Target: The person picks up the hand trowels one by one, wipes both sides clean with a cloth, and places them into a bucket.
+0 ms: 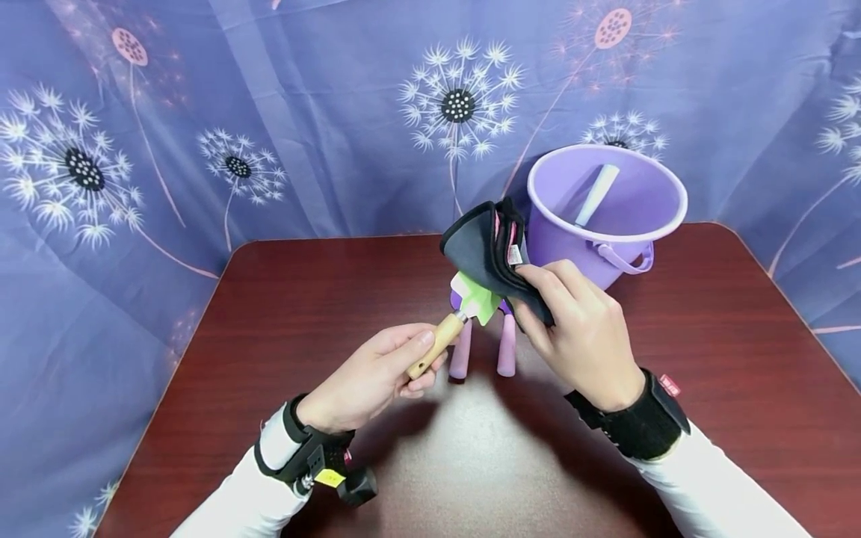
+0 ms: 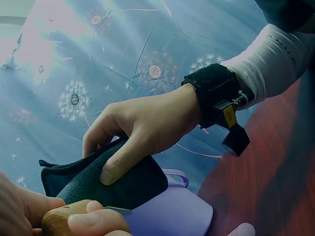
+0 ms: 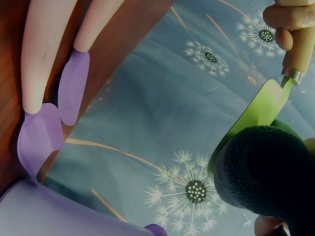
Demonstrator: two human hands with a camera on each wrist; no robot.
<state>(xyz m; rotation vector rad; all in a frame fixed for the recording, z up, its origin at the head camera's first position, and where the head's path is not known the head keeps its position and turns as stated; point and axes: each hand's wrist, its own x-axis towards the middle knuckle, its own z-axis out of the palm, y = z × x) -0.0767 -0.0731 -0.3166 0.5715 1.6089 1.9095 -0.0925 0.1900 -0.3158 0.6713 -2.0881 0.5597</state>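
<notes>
My left hand [image 1: 380,373] grips the wooden handle of a small green trowel [image 1: 479,299], blade pointing up and to the right. My right hand [image 1: 581,329] pinches a folded dark cloth [image 1: 480,243] with black edging, a pink lining and a white tag. The cloth covers the upper part of the green blade, as the right wrist view also shows with the cloth [image 3: 261,172] wrapped over the blade [image 3: 261,108]. Below them on the table lie two purple garden tools with pink handles [image 1: 507,345], their purple blades partly hidden by the trowel and cloth.
A purple bucket [image 1: 605,258] stands at the back right of the dark red wooden table [image 1: 303,299], a pale handle [image 1: 597,196] leaning inside it. A blue curtain with dandelion prints [image 1: 336,112] hangs behind the table.
</notes>
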